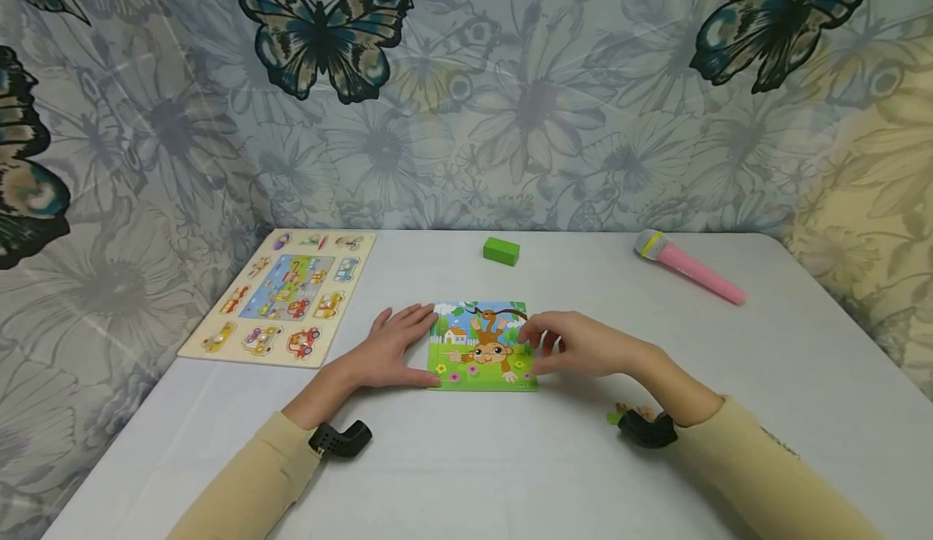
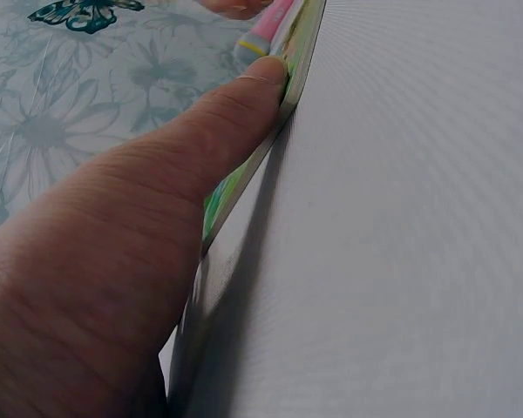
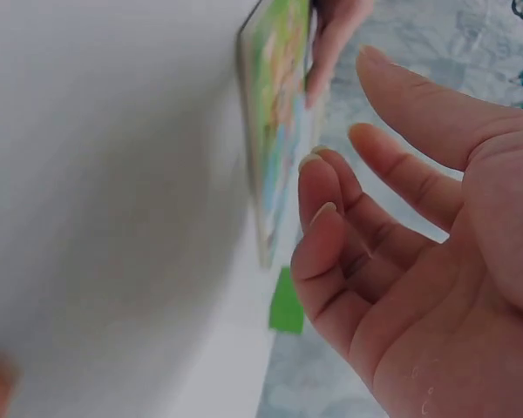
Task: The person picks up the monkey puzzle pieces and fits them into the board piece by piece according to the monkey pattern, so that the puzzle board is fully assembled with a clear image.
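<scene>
A square monkey picture board (image 1: 481,354), probably a puzzle, lies flat on the white table. My left hand (image 1: 397,350) is spread at its left side, fingers at the upper left corner and thumb on the lower left edge. In the left wrist view the left thumb (image 2: 235,104) presses along the board's edge (image 2: 283,117). My right hand (image 1: 583,344) hovers by the board's right edge with loosely bent fingers. The right wrist view shows nothing between the right hand's fingers (image 3: 322,235), which are apart from the board (image 3: 275,113).
Small brown and green pieces (image 1: 622,412) lie partly hidden behind my right wrist. A larger wooden picture board (image 1: 204,346) lies at the left. Toward the back are a green block (image 1: 501,252) and a pink toy microphone (image 1: 696,271). A patterned fabric wall (image 1: 452,143) surrounds the table.
</scene>
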A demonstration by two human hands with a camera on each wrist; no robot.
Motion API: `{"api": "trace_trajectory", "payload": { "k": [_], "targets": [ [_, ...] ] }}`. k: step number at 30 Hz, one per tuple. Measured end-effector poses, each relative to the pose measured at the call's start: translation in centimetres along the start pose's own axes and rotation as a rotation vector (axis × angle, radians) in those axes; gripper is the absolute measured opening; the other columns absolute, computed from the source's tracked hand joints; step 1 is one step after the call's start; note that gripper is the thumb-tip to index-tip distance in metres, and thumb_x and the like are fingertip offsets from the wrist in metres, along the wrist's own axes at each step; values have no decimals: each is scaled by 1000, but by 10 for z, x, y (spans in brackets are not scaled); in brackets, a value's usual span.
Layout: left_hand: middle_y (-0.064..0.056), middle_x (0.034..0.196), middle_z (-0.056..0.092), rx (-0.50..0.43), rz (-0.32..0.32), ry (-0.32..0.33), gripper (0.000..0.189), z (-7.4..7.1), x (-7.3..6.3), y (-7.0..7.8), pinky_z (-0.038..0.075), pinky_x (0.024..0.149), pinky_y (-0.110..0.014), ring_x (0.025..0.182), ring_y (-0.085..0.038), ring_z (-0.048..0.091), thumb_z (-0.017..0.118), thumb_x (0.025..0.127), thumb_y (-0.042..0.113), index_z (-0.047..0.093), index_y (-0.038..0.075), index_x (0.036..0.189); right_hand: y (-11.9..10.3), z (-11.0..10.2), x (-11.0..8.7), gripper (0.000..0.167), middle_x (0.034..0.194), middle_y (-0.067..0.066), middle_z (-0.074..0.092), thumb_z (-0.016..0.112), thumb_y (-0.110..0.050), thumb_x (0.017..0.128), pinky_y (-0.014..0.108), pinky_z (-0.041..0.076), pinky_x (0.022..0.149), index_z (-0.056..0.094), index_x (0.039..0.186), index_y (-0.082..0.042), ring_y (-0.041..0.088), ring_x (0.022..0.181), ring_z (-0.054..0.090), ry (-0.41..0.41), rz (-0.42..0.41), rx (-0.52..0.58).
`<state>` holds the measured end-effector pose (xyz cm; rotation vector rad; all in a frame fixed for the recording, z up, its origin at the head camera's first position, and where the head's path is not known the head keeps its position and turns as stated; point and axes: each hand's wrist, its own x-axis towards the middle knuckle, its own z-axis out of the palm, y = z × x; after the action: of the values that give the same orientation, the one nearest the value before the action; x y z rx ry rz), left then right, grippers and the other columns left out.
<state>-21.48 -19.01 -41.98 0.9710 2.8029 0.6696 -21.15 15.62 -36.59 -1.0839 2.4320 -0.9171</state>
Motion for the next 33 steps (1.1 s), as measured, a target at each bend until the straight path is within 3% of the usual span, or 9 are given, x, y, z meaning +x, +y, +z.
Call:
{"api": "trace_trajectory", "payload": {
  "k": [21, 33],
  "targets": [
    [-12, 164, 26, 13, -7, -11, 103, 1, 1, 1, 2, 116, -63, 152, -32, 15, 77, 82, 57, 34, 2, 157, 17, -10, -88, 33, 97, 0, 59, 79, -24, 89, 27, 50, 69, 64, 116, -11, 14, 83, 57, 28, 111, 13],
    [-12, 164, 25, 1, -14, -5, 103, -1, 0, 1, 2, 116, -62, 152, -32, 15, 78, 81, 56, 34, 2, 157, 23, -10, -114, 37, 93, -5, 58, 82, -36, 85, 25, 48, 66, 65, 111, -16, 13, 85, 54, 15, 112, -29]
  ]
}}
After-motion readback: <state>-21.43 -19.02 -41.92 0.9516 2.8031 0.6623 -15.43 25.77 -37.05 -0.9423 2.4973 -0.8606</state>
